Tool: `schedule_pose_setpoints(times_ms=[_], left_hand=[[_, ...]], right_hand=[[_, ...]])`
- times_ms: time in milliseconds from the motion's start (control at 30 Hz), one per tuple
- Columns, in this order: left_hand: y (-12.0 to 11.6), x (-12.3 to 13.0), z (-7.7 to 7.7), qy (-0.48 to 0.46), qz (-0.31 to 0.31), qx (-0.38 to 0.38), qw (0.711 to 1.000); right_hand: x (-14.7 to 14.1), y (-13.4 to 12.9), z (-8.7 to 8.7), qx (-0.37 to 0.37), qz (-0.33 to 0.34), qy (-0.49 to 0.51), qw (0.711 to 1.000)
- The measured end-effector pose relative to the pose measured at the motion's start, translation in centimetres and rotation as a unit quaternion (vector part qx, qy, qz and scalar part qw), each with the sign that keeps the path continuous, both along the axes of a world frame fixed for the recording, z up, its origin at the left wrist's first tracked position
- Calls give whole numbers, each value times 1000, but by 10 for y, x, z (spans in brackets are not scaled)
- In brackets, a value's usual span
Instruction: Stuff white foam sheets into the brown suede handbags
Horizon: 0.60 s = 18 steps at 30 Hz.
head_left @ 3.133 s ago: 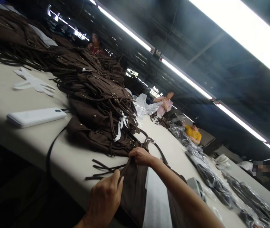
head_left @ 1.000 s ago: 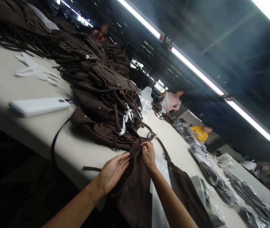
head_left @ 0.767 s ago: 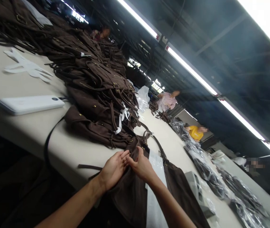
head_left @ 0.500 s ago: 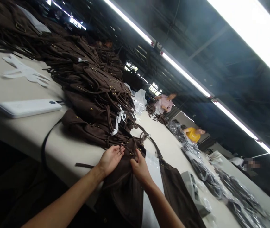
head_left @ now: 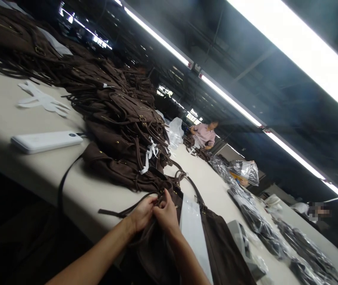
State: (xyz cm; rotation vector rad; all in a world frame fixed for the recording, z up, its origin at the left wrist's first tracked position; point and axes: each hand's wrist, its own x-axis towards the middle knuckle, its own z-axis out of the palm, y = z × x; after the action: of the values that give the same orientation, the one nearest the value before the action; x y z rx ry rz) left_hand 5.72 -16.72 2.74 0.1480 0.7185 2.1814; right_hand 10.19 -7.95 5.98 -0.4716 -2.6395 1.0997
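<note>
A dark brown bag [head_left: 225, 241] with thin straps and small brass-coloured fittings lies over the table's front edge, in front of me. A white strip [head_left: 195, 233] runs down over it. My left hand [head_left: 143, 213] is closed at the bag's upper part, where a narrow brown strap [head_left: 109, 212] curves up to its fingertips. Right beside it, touching, my right hand [head_left: 168, 215] pinches at the same spot, index finger pointing up. The fingers partly hide what lies between them.
A heap of brown bags [head_left: 118, 107] covers the table's back left. White power bank [head_left: 46, 141] with a dark cable and white cut pieces [head_left: 42, 99] lie at left. Plastic-wrapped bags [head_left: 254, 213] and a grey device [head_left: 243, 241] are at right. A person [head_left: 204, 134] stands beyond.
My hands have come together from apart, and their fingers have closed at the bag's strap. The strap now bends up to them. In the background, a plastic-wrapped bag has been raised before the person in yellow.
</note>
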Motion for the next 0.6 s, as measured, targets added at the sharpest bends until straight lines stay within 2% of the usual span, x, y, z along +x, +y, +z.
schedule_pose_setpoints(times_ms=[67,167,233,300,367,433,600], left_hand=[[0,3,-4,7,37,-34,999],[7,2,-12,24,121,-104,987],[11,-1,-15,50,174,-158,971],[11,-6,-16,91,200,-201,955],[10,-10,-15,136,189,-229,945],[9,-13,-12,168,150,-250,942],[16,-11,-3,175,37,-246,953]], right_hand=[[5,3,-4,-121,-3,34,992],[15,11,2,-275,-14,82,958],[22,19,14,-327,-19,95,940],[28,27,27,-350,-37,108,930],[32,34,38,-365,-66,125,920],[34,39,44,-374,-86,143,913],[36,42,46,-398,-70,167,899]])
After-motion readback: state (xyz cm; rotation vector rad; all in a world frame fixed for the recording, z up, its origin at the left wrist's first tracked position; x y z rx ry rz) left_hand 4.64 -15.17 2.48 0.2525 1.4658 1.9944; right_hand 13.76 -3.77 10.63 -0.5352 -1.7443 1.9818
